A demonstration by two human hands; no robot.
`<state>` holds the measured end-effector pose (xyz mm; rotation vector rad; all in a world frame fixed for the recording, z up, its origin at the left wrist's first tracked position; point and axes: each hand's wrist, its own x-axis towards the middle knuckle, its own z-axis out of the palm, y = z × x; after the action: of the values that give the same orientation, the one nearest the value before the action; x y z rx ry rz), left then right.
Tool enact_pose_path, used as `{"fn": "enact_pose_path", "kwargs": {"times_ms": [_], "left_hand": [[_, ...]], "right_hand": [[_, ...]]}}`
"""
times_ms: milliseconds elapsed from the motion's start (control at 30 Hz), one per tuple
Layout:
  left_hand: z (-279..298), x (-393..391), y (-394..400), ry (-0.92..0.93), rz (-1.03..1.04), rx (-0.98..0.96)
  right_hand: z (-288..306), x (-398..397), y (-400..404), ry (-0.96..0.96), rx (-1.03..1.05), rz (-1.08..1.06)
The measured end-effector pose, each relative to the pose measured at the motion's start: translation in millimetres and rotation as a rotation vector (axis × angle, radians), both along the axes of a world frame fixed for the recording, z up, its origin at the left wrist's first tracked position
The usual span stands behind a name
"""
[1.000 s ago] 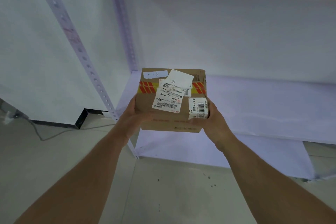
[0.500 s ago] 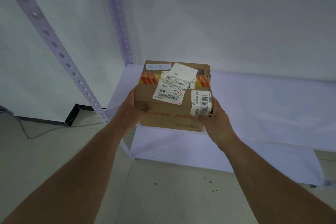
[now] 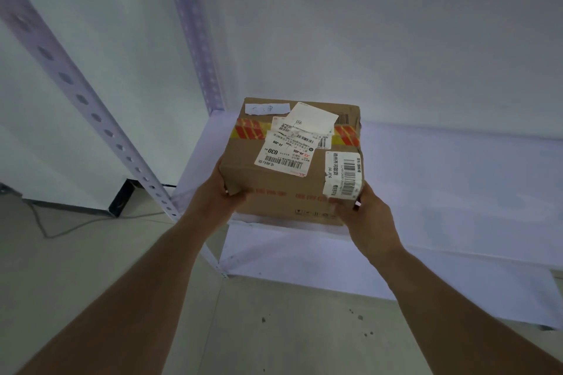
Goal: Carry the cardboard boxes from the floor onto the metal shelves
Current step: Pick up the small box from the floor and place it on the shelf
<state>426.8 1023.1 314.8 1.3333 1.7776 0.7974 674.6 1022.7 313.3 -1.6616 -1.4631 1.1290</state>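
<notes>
A brown cardboard box with white shipping labels and red-and-yellow tape is held between both hands. My left hand grips its near left corner and my right hand grips its near right corner. The box sits at the left end of the white metal shelf, over its front edge; I cannot tell whether its bottom rests on the shelf. A lower shelf shows beneath it.
Perforated white uprights stand at the front left and back left of the rack. A white wall lies behind. A grey cable trails on the pale floor at left, near a dark bracket.
The box has moved forward over the shelf's left end, both hands still on it. My view has come closer to the rack.
</notes>
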Motion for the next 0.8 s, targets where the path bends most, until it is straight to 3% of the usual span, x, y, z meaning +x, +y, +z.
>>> {"fn": "enact_pose_path", "kwargs": {"times_ms": [600, 800], "left_hand": [[-4, 3, 28, 0.089, 0.049, 0.008], [-3, 20, 6, 0.0, 0.124, 0.039]], "right_hand": [[0, -5, 32, -0.043, 0.006, -0.012], [14, -6, 22, -0.13, -0.011, -0.003]]}}
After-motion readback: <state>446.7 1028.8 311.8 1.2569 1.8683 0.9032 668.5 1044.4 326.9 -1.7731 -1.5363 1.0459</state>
